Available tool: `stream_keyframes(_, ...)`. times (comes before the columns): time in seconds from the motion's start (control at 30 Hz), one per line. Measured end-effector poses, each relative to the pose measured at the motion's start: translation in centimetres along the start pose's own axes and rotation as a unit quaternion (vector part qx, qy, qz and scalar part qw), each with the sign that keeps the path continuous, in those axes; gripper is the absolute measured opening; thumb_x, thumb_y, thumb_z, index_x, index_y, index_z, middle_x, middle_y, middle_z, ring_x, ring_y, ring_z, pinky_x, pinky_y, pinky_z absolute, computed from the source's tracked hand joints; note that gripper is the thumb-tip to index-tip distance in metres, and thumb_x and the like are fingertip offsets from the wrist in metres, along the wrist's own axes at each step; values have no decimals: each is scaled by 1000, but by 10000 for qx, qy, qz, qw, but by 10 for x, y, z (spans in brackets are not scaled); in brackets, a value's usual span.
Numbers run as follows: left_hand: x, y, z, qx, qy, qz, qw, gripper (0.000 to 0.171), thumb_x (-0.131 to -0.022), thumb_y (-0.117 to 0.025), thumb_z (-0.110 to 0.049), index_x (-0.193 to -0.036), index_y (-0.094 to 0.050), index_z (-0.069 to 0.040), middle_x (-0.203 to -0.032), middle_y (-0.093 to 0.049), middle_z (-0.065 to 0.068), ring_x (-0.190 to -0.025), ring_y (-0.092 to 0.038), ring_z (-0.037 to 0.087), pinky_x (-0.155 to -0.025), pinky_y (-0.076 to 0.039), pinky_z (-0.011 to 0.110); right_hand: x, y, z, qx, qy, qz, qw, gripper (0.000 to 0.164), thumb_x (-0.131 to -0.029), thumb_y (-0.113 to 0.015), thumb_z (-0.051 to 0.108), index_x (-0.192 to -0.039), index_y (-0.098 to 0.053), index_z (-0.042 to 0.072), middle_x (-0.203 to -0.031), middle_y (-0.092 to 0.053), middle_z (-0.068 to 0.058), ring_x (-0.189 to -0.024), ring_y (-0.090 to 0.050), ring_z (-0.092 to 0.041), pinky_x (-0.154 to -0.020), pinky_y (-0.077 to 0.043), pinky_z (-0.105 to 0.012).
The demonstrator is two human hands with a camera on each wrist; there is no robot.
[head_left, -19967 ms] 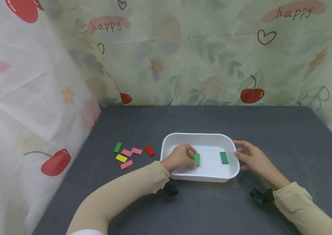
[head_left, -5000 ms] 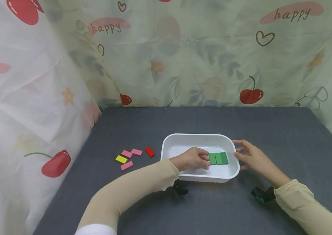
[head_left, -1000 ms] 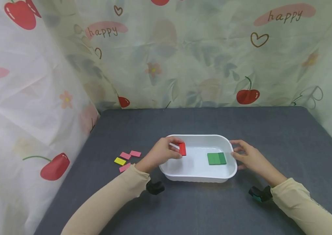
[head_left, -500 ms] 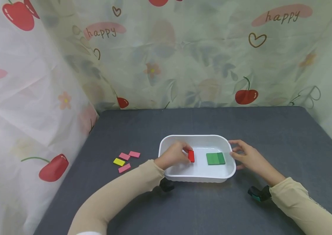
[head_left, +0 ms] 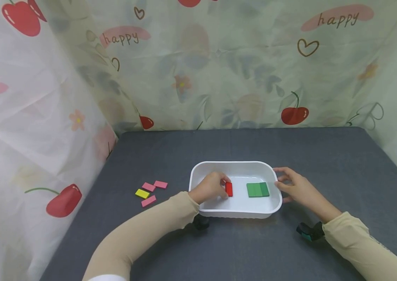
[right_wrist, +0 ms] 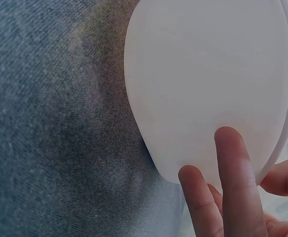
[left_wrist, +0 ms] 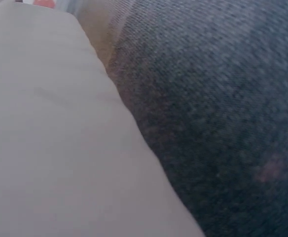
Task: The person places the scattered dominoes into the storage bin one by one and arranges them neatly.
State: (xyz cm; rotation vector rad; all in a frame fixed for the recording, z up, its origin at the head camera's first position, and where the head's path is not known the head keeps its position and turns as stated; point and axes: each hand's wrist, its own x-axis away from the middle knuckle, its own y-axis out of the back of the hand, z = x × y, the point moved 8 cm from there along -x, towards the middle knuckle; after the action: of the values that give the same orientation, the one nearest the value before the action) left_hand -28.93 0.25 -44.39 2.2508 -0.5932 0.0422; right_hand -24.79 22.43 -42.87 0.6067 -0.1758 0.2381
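Note:
My left hand (head_left: 210,186) reaches over the left wall of a white plastic tray (head_left: 240,211). It pinches a red rectangular block (head_left: 229,189) low at the tray floor; whether the block touches the floor is hard to tell. To its right, several green blocks (head_left: 257,190) lie side by side in a row, the rightmost darker. My right hand (head_left: 297,188) rests its fingers against the tray's right end. In the right wrist view, straight fingers (right_wrist: 233,163) touch the tray's outer wall (right_wrist: 208,64), with another digit at the rim. The left wrist view shows only sleeve (left_wrist: 60,123) and tabletop.
On the dark table (head_left: 198,249), left of the tray, lie a yellow block (head_left: 142,193) and three pink blocks, one of them nearest the sleeve (head_left: 148,201). A printed cloth (head_left: 198,78) hangs behind the table and at its left side.
The green blocks came together in a row in the tray earlier. Since then, my left hand has carried the red block from the table down into the tray. My right hand stays at the tray's end.

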Motion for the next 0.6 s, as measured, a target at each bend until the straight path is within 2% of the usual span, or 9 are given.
stream_keyframes(0.23,-1,-3,4,-7,205,-85,9998,37,-71,-79,5,-105,-70,-4,-91,-63,7,-80,-54,17,-68,-46,23,0,0,1,-2,-28,8,10000,57,-98,-56,17,-147,-30,4,-127,-49,-29,-108,-62,-39,-66,-58,-37)
stream_keyframes(0.6,-3,-5,4,-201,122,-113,9997,38,-69,-80,2,-106,-71,-5,-87,-64,5,-77,-56,15,-69,-47,22,0,0,1,27,-45,11,10000,57,-98,-56,17,-147,-30,3,-127,-49,-30,-107,-63,-39,-66,-58,-37)
